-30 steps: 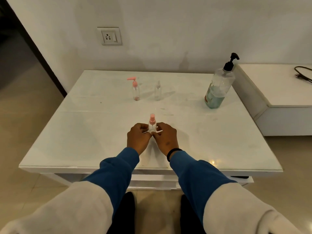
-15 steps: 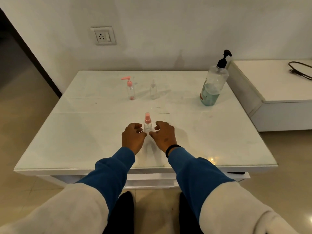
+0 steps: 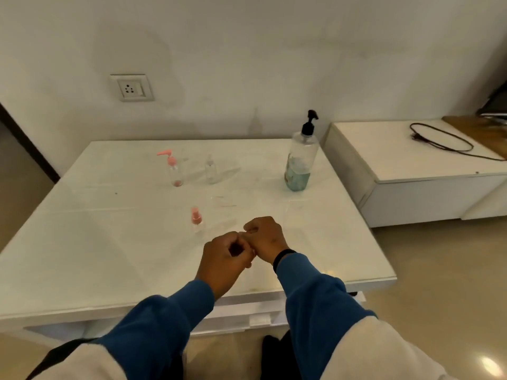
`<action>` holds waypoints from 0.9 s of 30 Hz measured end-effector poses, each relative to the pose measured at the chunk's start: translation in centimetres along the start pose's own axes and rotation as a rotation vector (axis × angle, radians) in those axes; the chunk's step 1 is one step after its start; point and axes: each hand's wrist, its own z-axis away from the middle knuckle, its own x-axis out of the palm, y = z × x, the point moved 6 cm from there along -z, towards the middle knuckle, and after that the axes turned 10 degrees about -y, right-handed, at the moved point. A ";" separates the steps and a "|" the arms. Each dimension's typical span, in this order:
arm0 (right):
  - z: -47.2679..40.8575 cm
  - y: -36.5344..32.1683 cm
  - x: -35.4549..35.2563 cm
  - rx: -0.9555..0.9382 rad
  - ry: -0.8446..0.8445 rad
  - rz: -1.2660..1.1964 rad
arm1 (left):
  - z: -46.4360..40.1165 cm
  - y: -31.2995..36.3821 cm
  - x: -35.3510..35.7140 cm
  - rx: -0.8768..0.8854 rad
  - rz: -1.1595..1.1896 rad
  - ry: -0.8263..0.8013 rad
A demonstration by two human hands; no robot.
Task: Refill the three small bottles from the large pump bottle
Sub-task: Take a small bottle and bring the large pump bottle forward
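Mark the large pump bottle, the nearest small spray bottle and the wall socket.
large pump bottle [image 3: 301,163]: head view, clear body.
nearest small spray bottle [image 3: 196,218]: head view, pink spray top.
wall socket [image 3: 131,88]: head view, faceplate centre.

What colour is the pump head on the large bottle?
Black. The large pump bottle has a black pump head, seen clearly in the head view.

A single head-worn view looks forward and steeply down from the near edge of a white table [image 3: 82,242], so both blue sleeves rise from the bottom of the frame and the left hand [image 3: 225,259] and right hand [image 3: 264,237] sit close below the lens. It faces the far wall, where a socket [image 3: 131,87] sits left of centre. A low white cabinet [image 3: 411,171] fills the right.
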 end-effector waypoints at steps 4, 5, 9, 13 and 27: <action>0.5 2.3 -6.1 0.012 0.136 0.000 | -3.4 1.4 4.1 0.020 0.062 -0.005; 0.5 3.0 -7.4 0.020 0.160 0.002 | -4.3 1.8 5.0 0.025 0.066 -0.012; -1.3 5.1 -11.8 0.030 0.250 -0.048 | -9.4 2.9 7.5 0.005 0.008 -0.006; -4.1 5.6 -14.2 -0.003 0.323 -0.103 | -15.3 3.0 8.8 -0.013 -0.078 -0.023; -11.9 7.2 -17.1 -0.152 0.546 -0.189 | -26.0 1.6 9.3 0.104 -0.186 0.136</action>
